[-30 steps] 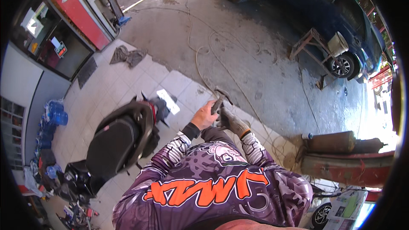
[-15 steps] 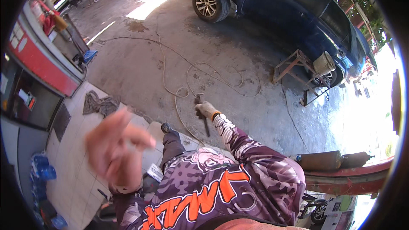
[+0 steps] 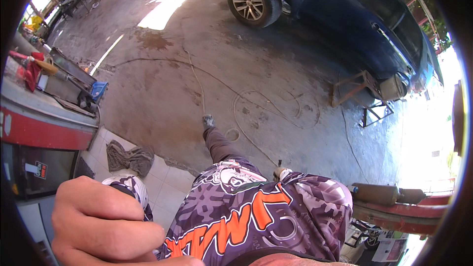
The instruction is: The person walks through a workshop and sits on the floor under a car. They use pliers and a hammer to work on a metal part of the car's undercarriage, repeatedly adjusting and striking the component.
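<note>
My left hand (image 3: 106,221) is bare and looms large at the lower left, raised close to the camera. Its fingers are curled in, and their inner side is hidden, so I cannot see whether anything is in them. Low at my right side, my right hand (image 3: 282,173) wears a pale work glove and is mostly covered by my patterned shirt (image 3: 236,202). The short dark end of a tool (image 3: 280,163) sticks up from this glove; its kind is not clear. A pale hose (image 3: 253,143) runs across the floor toward that hand.
A dark blue vehicle (image 3: 340,24) stands far right, with a metal stand (image 3: 352,88) and bucket (image 3: 392,87) beside it. A crumpled grey cloth (image 3: 129,158) lies on the tiles to my left. Brown cylinders (image 3: 377,193) lie at right. One shoe (image 3: 209,120) steps forward onto concrete.
My left hand has come up closer to the camera and its fingers have curled. My right hand has drawn back and down against my side with the tool. My foot has stepped forward.
</note>
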### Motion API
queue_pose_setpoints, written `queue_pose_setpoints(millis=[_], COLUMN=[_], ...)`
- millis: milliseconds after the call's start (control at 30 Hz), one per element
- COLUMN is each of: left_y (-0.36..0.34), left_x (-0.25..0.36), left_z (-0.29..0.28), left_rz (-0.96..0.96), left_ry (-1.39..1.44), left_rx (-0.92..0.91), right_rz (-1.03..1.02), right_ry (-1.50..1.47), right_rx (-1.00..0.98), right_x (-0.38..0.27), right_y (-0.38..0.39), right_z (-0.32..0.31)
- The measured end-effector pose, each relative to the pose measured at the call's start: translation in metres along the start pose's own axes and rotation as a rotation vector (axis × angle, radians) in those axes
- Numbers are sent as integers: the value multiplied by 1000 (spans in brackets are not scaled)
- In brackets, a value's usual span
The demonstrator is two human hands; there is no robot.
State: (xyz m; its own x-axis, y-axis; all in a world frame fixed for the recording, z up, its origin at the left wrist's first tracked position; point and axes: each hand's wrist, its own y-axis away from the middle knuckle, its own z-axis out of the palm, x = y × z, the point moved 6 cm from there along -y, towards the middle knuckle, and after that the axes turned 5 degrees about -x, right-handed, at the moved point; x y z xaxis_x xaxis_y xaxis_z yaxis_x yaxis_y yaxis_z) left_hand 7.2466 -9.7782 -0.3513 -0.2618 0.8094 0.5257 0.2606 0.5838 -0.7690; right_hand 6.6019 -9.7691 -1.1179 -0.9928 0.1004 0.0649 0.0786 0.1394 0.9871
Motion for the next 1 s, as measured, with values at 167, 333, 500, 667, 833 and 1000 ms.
queue_pose_setpoints(millis=[167,333,500,667,833,1000], left_y=[-64,-49,46,82,16,-48], left_x=[-233,-513,-783,-1008,-1230,-1454], left_z=[-144,-255,-321,-420,-578,-729], left_rz=[-43,-477,-1087,-1259,-1247,-1216], left_ry=[-46,-196,247,286,269,251], left_rx=[84,462,589,431,188,91], right_rz=[-206,-433,-463,-450,-302,-46], right_ry=[533,658,-628,-523,276,-291], right_rx=[21,401,211,278,412,180], right_x=[-208,-555,-881,-1128,-1255,-1283], right_y=[-56,-67,-27,-27,-77,-127], right_z=[-202,-529,-781,-940,-1028,-1061])
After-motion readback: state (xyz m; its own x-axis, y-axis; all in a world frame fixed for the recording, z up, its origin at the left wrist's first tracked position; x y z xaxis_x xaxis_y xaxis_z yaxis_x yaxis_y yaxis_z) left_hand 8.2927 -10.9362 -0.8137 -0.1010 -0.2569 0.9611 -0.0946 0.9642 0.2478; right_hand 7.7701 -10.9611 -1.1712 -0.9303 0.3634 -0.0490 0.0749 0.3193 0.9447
